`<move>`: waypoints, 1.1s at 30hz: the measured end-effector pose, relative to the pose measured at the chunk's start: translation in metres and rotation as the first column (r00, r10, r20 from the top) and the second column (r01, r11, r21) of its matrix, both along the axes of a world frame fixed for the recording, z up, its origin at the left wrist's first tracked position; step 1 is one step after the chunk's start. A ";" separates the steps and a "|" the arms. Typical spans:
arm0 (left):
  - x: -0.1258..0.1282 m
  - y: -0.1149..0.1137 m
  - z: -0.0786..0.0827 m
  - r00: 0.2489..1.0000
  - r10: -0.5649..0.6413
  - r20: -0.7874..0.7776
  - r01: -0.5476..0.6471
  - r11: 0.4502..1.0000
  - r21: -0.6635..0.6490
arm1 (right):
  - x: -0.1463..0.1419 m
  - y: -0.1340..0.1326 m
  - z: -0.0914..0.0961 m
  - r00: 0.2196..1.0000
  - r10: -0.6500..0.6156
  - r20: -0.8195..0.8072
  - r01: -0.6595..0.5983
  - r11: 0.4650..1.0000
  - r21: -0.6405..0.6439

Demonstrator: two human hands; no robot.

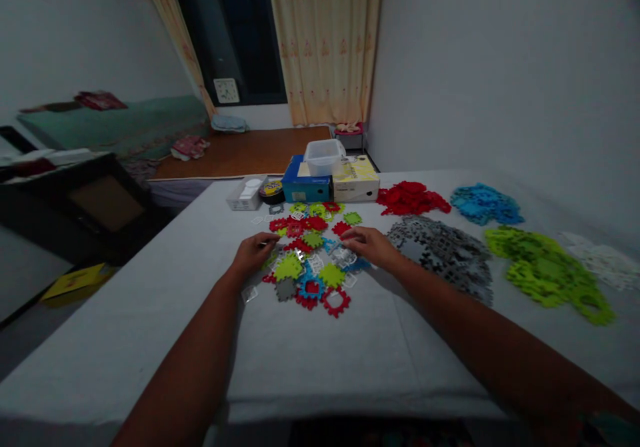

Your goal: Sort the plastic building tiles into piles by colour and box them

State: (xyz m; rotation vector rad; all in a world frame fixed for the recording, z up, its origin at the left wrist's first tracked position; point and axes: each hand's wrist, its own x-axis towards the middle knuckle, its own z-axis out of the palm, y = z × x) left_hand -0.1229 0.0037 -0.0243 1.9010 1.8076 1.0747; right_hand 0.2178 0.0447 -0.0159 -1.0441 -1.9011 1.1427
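bare forearms [195, 360] cross a white-clothed table [320, 360]; the left hand [254, 254] and right hand [370, 246] flank piled toothed plastic pieces [290, 267], grips unclear; beyond: brown-topped bed [250, 152], patterned curtain [327, 40], dark window [253, 27].

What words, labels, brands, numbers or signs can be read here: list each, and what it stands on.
None can be read with certainty.
Yellow-white box: printing, too blurred.
Blue box: front panel, too blurred.
Black round item: yellow label, too small.
Square clock: dial markings, too small.
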 end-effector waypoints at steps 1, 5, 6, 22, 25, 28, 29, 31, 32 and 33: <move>-0.001 0.000 0.000 1.000 0.007 -0.005 -0.007 1.000 0.001 | 0.002 -0.001 -0.004 1.000 0.006 -0.022 -0.007 1.000 -0.017; -0.004 -0.001 0.001 0.999 0.042 -0.020 -0.042 0.999 -0.008 | 0.009 -0.006 -0.007 0.997 0.069 -0.022 -0.068 0.997 0.026; -0.004 -0.001 0.001 0.999 0.045 -0.025 -0.045 0.999 -0.011 | 0.010 -0.008 -0.005 0.997 0.076 0.002 -0.076 0.996 0.053; -0.008 0.002 -0.001 0.998 0.055 -0.041 -0.056 0.998 -0.009 | 0.166 0.017 0.070 0.819 -0.534 0.210 0.387 0.784 0.486; -0.009 0.002 -0.002 0.997 0.057 -0.051 -0.057 0.998 -0.002 | 0.183 0.022 0.062 0.784 -0.543 0.302 0.363 0.795 0.486; -0.011 0.002 -0.004 0.997 0.065 -0.050 -0.066 0.998 -0.012 | 0.188 0.026 0.055 0.769 -0.519 0.373 0.312 0.814 0.490; -0.011 0.002 -0.003 0.997 0.068 -0.047 -0.069 0.998 -0.015 | 0.189 0.027 0.053 0.761 -0.516 0.392 0.298 0.816 0.495; -0.010 0.001 -0.003 0.996 0.076 -0.039 -0.077 0.997 -0.019 | 0.191 0.028 0.050 0.725 -0.536 0.432 0.299 0.811 0.503; -0.009 0.001 -0.002 0.996 0.081 -0.034 -0.082 0.996 -0.019 | 0.192 0.029 0.050 0.700 -0.557 0.448 0.310 0.802 0.511; -0.008 0.000 -0.002 0.996 0.085 -0.030 -0.085 0.996 -0.020 | 0.190 0.028 0.051 0.674 -0.585 0.452 0.329 0.785 0.525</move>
